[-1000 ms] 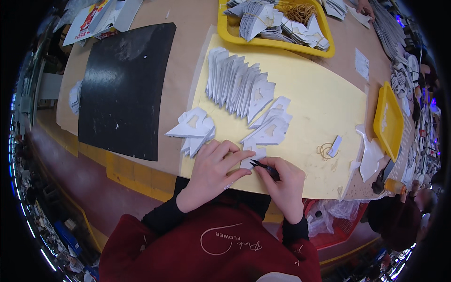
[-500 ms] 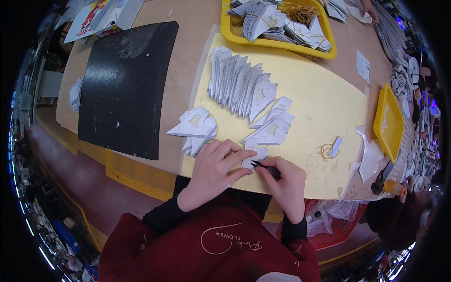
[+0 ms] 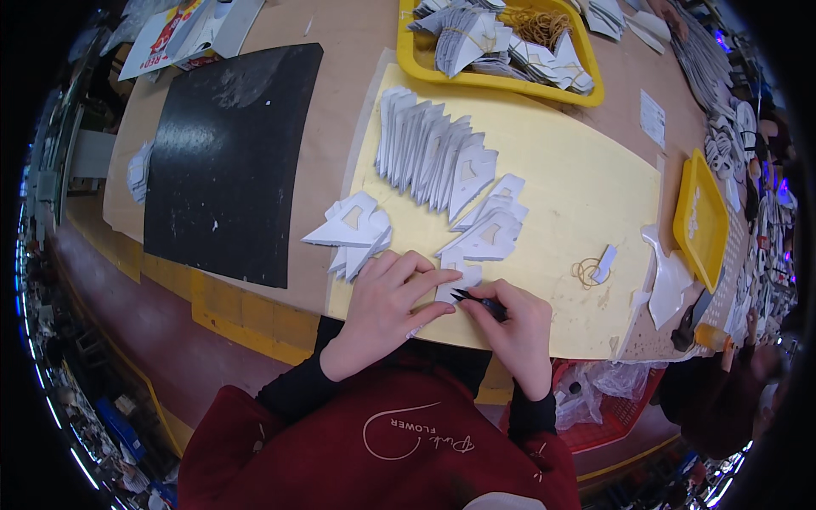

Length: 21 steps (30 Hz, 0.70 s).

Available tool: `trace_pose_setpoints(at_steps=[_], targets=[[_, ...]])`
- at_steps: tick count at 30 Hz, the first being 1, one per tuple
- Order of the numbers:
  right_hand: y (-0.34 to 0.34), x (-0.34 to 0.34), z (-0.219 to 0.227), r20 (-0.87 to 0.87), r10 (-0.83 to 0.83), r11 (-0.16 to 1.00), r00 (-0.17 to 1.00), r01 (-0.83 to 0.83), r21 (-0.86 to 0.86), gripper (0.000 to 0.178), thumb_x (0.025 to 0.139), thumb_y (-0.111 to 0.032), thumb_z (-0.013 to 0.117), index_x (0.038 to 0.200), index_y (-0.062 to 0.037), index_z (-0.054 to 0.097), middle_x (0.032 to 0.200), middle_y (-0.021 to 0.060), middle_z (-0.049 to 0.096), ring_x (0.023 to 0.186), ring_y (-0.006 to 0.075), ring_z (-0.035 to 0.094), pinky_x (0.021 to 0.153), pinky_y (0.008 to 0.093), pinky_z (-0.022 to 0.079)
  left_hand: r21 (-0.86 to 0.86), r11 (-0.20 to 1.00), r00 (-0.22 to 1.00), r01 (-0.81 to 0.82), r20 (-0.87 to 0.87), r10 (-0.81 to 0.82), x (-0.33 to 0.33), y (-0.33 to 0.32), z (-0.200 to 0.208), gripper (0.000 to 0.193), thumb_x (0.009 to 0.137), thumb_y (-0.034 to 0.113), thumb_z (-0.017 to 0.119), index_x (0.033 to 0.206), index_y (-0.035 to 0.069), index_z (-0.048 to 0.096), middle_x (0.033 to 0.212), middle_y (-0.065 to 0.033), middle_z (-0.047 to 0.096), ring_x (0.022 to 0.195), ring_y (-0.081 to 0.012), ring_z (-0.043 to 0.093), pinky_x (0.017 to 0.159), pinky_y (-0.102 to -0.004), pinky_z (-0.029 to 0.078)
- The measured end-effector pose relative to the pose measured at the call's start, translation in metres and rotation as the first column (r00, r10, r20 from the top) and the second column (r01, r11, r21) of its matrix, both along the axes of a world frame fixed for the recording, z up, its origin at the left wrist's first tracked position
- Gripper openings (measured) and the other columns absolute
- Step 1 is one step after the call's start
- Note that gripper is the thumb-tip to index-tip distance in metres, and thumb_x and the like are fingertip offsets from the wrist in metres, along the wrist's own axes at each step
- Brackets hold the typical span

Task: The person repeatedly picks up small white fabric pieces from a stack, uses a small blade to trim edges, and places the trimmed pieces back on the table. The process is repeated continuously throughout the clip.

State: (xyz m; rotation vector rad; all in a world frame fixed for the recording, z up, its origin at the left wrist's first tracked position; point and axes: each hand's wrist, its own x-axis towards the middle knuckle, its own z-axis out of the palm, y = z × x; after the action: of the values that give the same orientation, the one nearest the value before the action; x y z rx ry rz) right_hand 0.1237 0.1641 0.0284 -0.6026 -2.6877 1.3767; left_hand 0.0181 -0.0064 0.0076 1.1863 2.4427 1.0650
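Note:
My left hand (image 3: 393, 293) holds a small white cut piece (image 3: 463, 274) down at the near edge of the yellow sheet, index finger on it and thumb at its near side. My right hand (image 3: 517, 323) pinches black tweezers (image 3: 486, 304), their pointed tips at the piece's surface. Just beyond lies a small fanned group of white pieces (image 3: 493, 231) with cut-out windows. A long row of similar pieces (image 3: 429, 149) leans overlapped farther back. Left of it, next to my left hand's fingers, is another loose pile (image 3: 353, 223).
A yellow tray (image 3: 501, 85) at the back holds banded bundles and rubber bands. A black mat (image 3: 234, 161) lies left. Rubber bands (image 3: 586, 272) and a small white strip lie right, near another yellow tray (image 3: 687, 229). A red basket (image 3: 620, 416) with plastic bags stands below the table edge.
The view has shifted very slightly. Both hands, the tweezers and the white piece stay in nearly the same place.

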Motion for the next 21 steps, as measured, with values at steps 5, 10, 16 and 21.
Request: trace_pose_setpoints(at_steps=[5, 10, 16, 21], targets=[[-0.0029, 0.001, -0.0008, 0.005, -0.023, 1.0, 1.0, 0.023, 0.01, 0.017, 0.079, -0.008, 0.08, 0.09, -0.0006, 0.07, 0.076, 0.0097, 0.071, 0.064, 0.0157, 0.067, 0.062, 0.0274, 0.052, 0.003, 1.0, 1.0, -0.001, 0.004, 0.001, -0.0003, 0.0005, -0.0007, 0.043, 0.072, 0.033, 0.081, 0.112, 0.019, 0.073, 0.092, 0.0009, 0.058, 0.085, -0.0208, 0.052, 0.078, -0.0348, 0.041], [-0.0003, -0.0007, 0.0018, 0.011, 0.043, 0.998, 0.999, -0.044, 0.044, 0.017, 0.08, -0.008, 0.08, 0.091, -0.0003, 0.07, 0.077, 0.0097, 0.071, 0.065, 0.0149, 0.067, 0.062, 0.0269, 0.052, -0.002, 1.0, 1.0, -0.004, 0.008, 0.004, 0.0002, -0.0003, -0.0006, 0.043, 0.073, 0.033, 0.081, 0.112, 0.018, 0.073, 0.091, 0.0007, 0.058, 0.085, -0.021, 0.052, 0.078, -0.035, 0.041], [-0.0048, 0.0022, -0.0044, -0.027, -0.049, 0.999, 0.998, 0.049, 0.001, 0.016, 0.079, -0.009, 0.08, 0.09, -0.0014, 0.07, 0.076, 0.0088, 0.07, 0.063, 0.0152, 0.066, 0.06, 0.0272, 0.051, -0.005, 1.0, 1.0, 0.002, 0.007, -0.002, -0.0003, 0.0004, 0.0007, 0.043, 0.073, 0.034, 0.081, 0.112, 0.018, 0.073, 0.091, 0.0005, 0.058, 0.085, -0.0211, 0.053, 0.078, -0.0351, 0.041], [0.0008, -0.0013, 0.003, 0.019, 0.051, 0.998, 0.999, -0.052, 0.04, 0.016, 0.08, -0.008, 0.08, 0.091, -0.001, 0.07, 0.076, 0.0087, 0.071, 0.064, 0.013, 0.065, 0.06, 0.0264, 0.051, 0.008, 1.0, 1.0, -0.005, 0.01, 0.005, 0.0, -0.0004, -0.0003, 0.043, 0.073, 0.033, 0.081, 0.112, 0.018, 0.073, 0.09, 0.0004, 0.058, 0.084, -0.0213, 0.053, 0.078, -0.0352, 0.041]])
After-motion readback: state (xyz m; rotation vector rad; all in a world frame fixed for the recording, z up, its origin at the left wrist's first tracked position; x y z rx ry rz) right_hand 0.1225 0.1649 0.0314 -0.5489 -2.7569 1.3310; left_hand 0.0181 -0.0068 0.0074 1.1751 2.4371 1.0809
